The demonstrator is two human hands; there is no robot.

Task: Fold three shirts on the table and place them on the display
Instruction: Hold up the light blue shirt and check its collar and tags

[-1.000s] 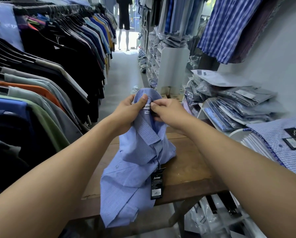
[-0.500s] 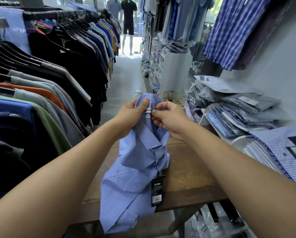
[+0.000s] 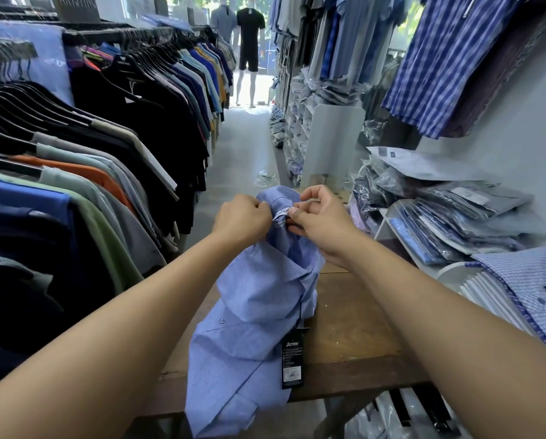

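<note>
- L hand (image 3: 241, 218): fingers curled, pinching the collar of the blue shirt (image 3: 255, 299) on its left side.
- R hand (image 3: 320, 221): thumb + forefinger pinch the same collar on the right, just beside the white neck label (image 3: 281, 213); other fingers curled.
- Hands close together, label between them, both raised above the desk (image 3: 354, 327).
- Shirt: collar end held up, body hangs crumpled below the hands, lower part lies on the wooden desk w/ hem draped over the near edge. Black hang tag (image 3: 292, 362) dangles at the front, over the desk edge.
- Right of desk: folded blue-check shirt (image 3: 531, 286); behind it, stacks of bagged shirts (image 3: 455, 223) on white shelving.
- Left: long rack of hung tops (image 3: 107, 153), black, orange, green, blue.
- Aisle floor (image 3: 243, 147) runs fwd to a mannequin in black (image 3: 249, 42); plaid shirt (image 3: 439, 58) hangs upper right.
</note>
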